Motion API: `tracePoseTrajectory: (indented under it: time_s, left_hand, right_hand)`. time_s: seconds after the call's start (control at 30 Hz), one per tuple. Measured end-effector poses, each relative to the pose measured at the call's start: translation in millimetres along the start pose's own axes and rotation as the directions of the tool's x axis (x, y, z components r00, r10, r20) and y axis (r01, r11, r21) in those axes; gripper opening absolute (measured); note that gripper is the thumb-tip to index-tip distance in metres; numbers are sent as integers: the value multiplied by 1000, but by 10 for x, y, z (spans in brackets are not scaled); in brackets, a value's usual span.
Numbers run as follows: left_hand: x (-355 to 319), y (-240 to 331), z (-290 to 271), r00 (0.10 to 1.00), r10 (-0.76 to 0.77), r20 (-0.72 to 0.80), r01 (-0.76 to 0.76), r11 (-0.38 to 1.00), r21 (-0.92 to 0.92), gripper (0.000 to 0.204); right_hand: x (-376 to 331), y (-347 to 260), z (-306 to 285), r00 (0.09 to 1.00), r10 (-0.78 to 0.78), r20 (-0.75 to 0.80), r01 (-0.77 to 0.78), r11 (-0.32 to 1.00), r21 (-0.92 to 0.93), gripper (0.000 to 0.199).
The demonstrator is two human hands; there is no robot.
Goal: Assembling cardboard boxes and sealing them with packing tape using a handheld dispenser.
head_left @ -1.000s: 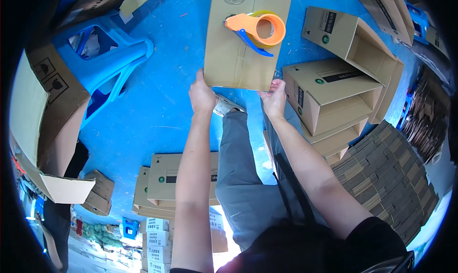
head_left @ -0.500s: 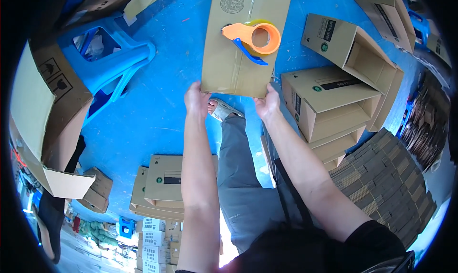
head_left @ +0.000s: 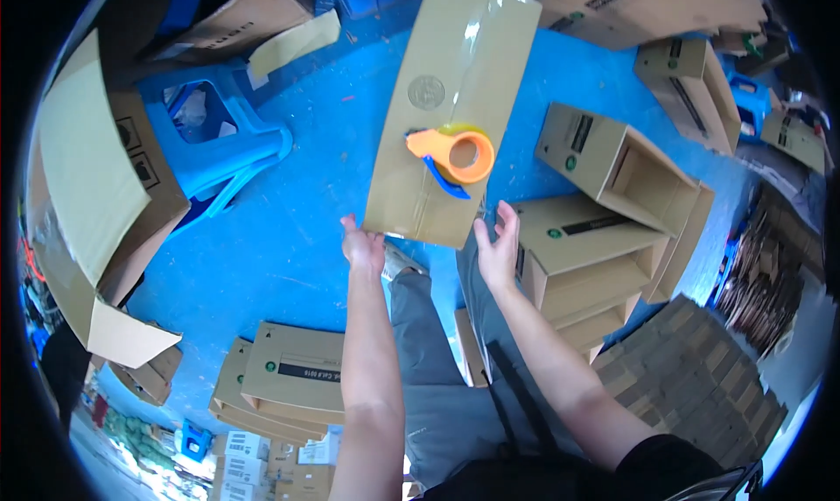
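Both hands, left [head_left: 362, 245] and right [head_left: 497, 249], have released the cardboard box [head_left: 451, 116], grips open.

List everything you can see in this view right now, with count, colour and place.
taped carton: one, brown, top centre, its near edge at both hands
tape dispenser: one, orange with a blue handle, lying on the taped carton
plastic stool: one, blue, upper left
open cartons: several, brown, stacked at right
flat cardboard stack: one pile, brown, lower right
folded cartons: a few, brown, lower left
large open carton: one, brown, far left
floor: blue
left hand: at the carton's near left corner
right hand: open, at the carton's near right corner
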State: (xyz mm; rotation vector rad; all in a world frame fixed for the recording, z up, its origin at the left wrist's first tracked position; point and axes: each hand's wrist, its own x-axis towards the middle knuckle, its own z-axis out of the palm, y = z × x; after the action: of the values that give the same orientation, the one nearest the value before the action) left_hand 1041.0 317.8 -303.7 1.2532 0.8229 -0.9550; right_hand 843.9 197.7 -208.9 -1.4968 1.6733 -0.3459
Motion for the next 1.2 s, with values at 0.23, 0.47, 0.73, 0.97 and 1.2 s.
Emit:
tracePoseTrajectory:
  time_s: [0.23,0.47,0.73,0.97,1.2]
  left_hand:
    - [31,-252,416,992,-107,71,68,908,413,83]
    - [-132,-565,-124,910,383,159,-309,372,875,43]
    - [-335,-983,288,901,87,424,-433,168,886,66]
    - [1234,-754,746,943,71,324,-323,-19,946,104]
    - [562,-1161,1317,774,-189,605,-492,423,761,55]
  right_hand:
    - [737,-714,-303,895,-393,210,445,776,-447,68]
    - [858,-759,-56,890,-112,441,321,843,-433,37]
    - [765,229,-1757,986,91,141,-113,981,160,32]
    - [495,688,-2292,931,351,100,-365,884,292,25]
    - [12,1027,-2506,872,480,94,-467,761,450,31]
